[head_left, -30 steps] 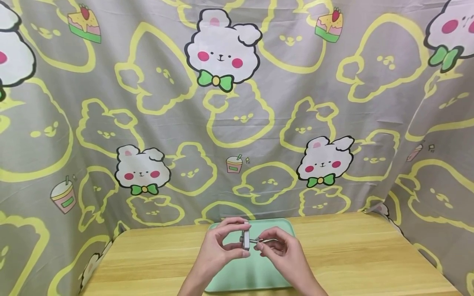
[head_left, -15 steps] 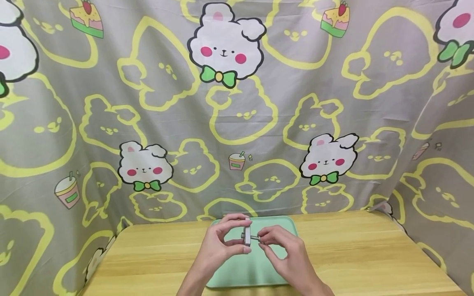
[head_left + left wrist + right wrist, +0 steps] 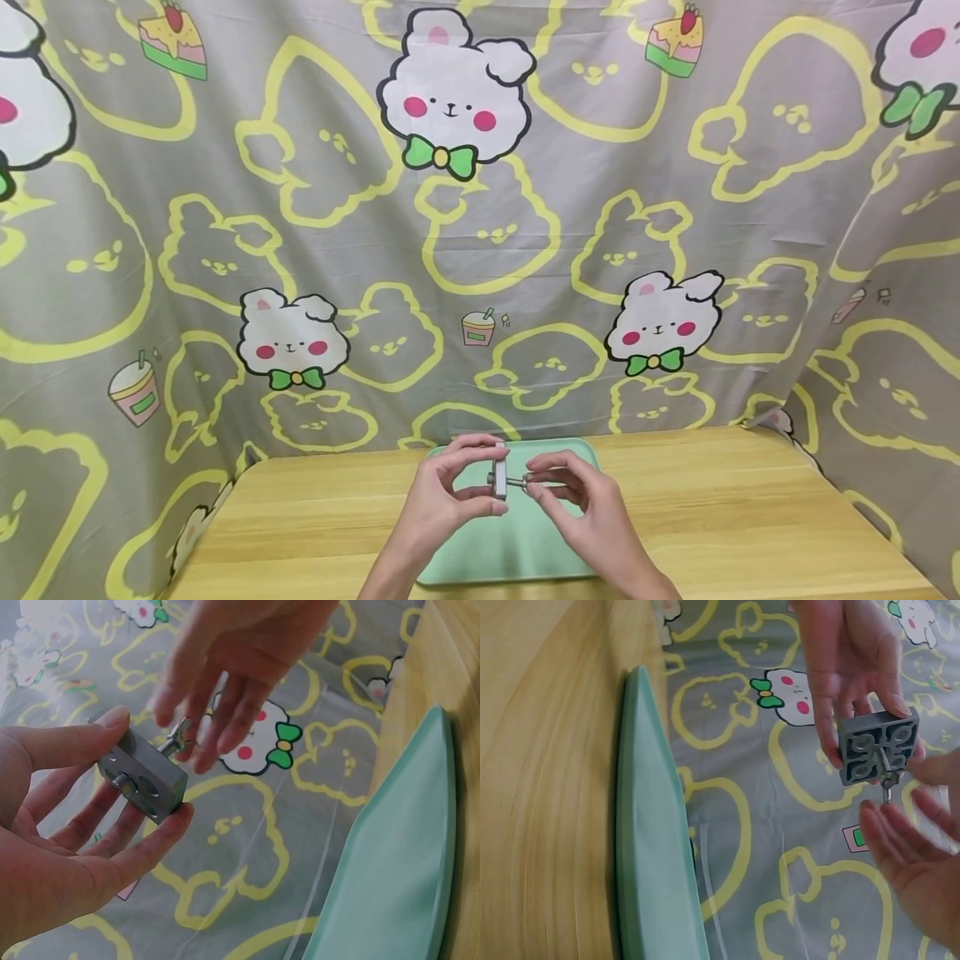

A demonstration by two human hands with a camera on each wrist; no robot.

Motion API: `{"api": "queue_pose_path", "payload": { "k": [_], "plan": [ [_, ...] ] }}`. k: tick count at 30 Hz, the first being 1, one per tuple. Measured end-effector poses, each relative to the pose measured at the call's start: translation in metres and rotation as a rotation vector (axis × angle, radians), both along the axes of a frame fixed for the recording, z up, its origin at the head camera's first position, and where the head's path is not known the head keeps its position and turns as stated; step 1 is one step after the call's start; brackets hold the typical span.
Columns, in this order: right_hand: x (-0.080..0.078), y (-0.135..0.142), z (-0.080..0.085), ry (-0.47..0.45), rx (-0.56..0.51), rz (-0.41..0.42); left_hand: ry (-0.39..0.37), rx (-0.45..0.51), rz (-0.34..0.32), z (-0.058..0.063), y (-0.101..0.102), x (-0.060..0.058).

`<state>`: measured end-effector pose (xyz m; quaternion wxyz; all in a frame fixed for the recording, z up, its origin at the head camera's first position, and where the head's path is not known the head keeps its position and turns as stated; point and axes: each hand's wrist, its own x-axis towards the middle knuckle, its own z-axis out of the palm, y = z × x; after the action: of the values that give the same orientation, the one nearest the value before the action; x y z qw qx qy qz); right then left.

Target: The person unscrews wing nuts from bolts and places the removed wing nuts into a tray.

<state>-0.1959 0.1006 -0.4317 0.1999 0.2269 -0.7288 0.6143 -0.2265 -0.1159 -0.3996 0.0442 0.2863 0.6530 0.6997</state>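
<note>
My left hand [image 3: 438,496] grips a small square grey block [image 3: 501,472] by its edges, thumb on one side and fingers on the other, above the tray. Through the block runs a metal bolt [image 3: 885,759], whose head [image 3: 124,783] shows on the opposite face. A wing nut [image 3: 178,739] sits on the bolt's free end, out from the block. Around it my right hand [image 3: 588,504] holds thumb and fingers spread, fingertips close to the wings. The right wrist view shows recesses in the block's face.
Below the hands, a light green tray [image 3: 517,567] lies on the wood-grain table [image 3: 322,517]. A grey cloth [image 3: 360,250] with cartoon rabbits and yellow outlines hangs behind and along both sides.
My right fingers, pinched at the bolt's end half a second ago, have spread around the wing nut. The left hand keeps its grip on the block; the head view has shifted slightly.
</note>
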Motion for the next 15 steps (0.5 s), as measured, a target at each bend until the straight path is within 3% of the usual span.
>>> {"api": "queue_pose_path", "payload": {
  "k": [4,7,10,15],
  "plan": [
    [-0.0011,0.0008,0.0034,-0.258,-0.114,-0.001,0.004,-0.005,0.003,0.0005,0.0014,0.0004],
    [-0.0024,0.0026,0.0040,-0.373,-0.146,0.026,0.002,-0.011,0.001,0.0006,0.0029,0.0011],
    [-0.0024,0.0041,0.0045,-0.425,-0.137,0.051,-0.002,-0.017,0.000,0.0004,0.0043,0.0018],
    [-0.0024,0.0045,0.0049,-0.437,-0.133,0.067,-0.008,-0.021,0.002,0.0001,0.0044,0.0016]
  ]
}}
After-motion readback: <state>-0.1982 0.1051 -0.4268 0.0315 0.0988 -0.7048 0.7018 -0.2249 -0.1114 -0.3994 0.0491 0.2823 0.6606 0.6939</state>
